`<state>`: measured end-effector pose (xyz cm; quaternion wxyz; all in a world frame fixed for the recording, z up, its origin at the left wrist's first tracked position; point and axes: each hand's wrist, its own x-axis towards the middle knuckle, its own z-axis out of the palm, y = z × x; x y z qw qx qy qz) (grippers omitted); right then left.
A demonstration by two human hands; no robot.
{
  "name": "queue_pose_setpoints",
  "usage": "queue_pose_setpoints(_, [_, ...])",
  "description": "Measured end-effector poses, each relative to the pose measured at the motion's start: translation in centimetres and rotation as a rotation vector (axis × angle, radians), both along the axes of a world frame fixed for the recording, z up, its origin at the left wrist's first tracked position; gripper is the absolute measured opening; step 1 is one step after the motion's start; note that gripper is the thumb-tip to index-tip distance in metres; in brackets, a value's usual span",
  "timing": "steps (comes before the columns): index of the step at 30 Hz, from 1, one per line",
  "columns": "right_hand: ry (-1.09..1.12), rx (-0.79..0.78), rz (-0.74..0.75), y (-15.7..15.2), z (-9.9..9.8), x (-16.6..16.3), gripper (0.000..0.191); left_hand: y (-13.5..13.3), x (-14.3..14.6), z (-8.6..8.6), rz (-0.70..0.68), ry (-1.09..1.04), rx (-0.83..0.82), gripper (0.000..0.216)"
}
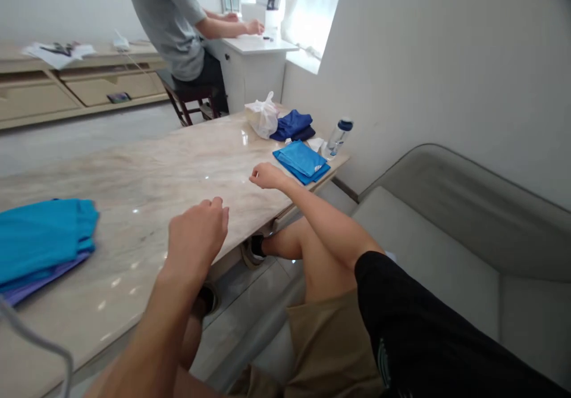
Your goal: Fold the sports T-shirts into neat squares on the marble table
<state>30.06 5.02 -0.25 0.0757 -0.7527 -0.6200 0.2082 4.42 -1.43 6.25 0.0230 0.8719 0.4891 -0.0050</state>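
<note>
My left hand (198, 228) is closed in a loose fist above the near edge of the marble-patterned table (178, 166). No object shows in it. Farther along, my right hand (267, 175) also has its fingers curled in, with nothing visible between them. Just beyond the right hand lies a folded bright blue cloth (301, 159), apart from the fingers. Well to the left of my left hand is a stack of folded garments, a turquoise one (44, 237) on top of a purple one (49, 280).
A white plastic bag (263, 115), a dark blue folded cloth (292, 125) and a clear water bottle (338, 139) stand at the table's far end. A grey sofa (428, 237) is at right. Another person (176, 26) sits at a white cabinet (256, 68). A grey cable (40, 341) hangs lower left.
</note>
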Motion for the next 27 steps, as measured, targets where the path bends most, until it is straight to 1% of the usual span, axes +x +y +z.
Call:
queue_pose_setpoints(2, [-0.068,0.021,-0.119,-0.3,-1.3,3.5,0.029,-0.4,0.8,-0.8,-0.04,-0.09,0.009,0.037])
queue_pose_setpoints(4, [-0.13,0.039,-0.236,-1.1,-2.3,6.4,0.034,-0.7,1.7,-2.0,-0.094,-0.173,-0.02,0.03])
queue_pose_setpoints(8, [-0.246,0.021,-0.437,-3.2,-4.1,11.4,0.05,-1.0,3.7,-4.2,-0.274,-0.227,-0.216,0.013])
queue_pose_setpoints(10, [-0.292,-0.021,-0.526,-4.3,-4.7,13.1,0.057,-1.2,4.8,-4.7,-0.393,-0.261,-0.308,0.006])
queue_pose_setpoints(11, [-0.304,-0.04,-0.554,-4.8,-5.0,13.7,0.058,-1.3,5.4,-4.7,-0.446,-0.279,-0.331,0.005])
queue_pose_setpoints(13, [-0.31,-0.057,-0.578,-5.5,-5.3,14.3,0.05,-1.6,6.3,-4.3,-0.519,-0.3,-0.335,0.006])
queue_pose_setpoints(15, [-0.316,-0.05,-0.59,-5.6,-5.3,14.4,0.041,-1.8,7.0,-3.5,-0.559,-0.293,-0.32,0.01])
queue_pose_setpoints(17, [-0.338,-0.015,-0.62,-5.2,-5.0,14.3,0.038,-1.5,7.4,-2.5,-0.606,-0.296,-0.318,0.012])
queue_pose_setpoints(19, [-0.35,0.068,-0.662,-4.6,-4.2,13.9,0.038,-1.1,7.5,-1.6,-0.66,-0.327,-0.315,0.014])
queue_pose_setpoints(21, [-0.314,0.211,-0.687,-4.0,-2.9,13.0,0.039,-0.5,7.3,-0.7,-0.653,-0.382,-0.279,0.017])
queue_pose_setpoints(22, [-0.271,0.302,-0.692,-3.9,-2.0,12.3,0.039,-0.3,7.1,-0.3,-0.608,-0.414,-0.25,0.018])
queue_pose_setpoints(25, [-0.043,0.584,-0.686,-4.1,1.0,8.6,0.038,0.0,6.0,1.0,-0.39,-0.473,-0.144,0.019])
queue_pose_setpoints(27, [0.158,0.712,-0.656,-4.2,2.8,5.7,0.041,0.3,5.1,1.5,-0.269,-0.471,-0.099,0.017])
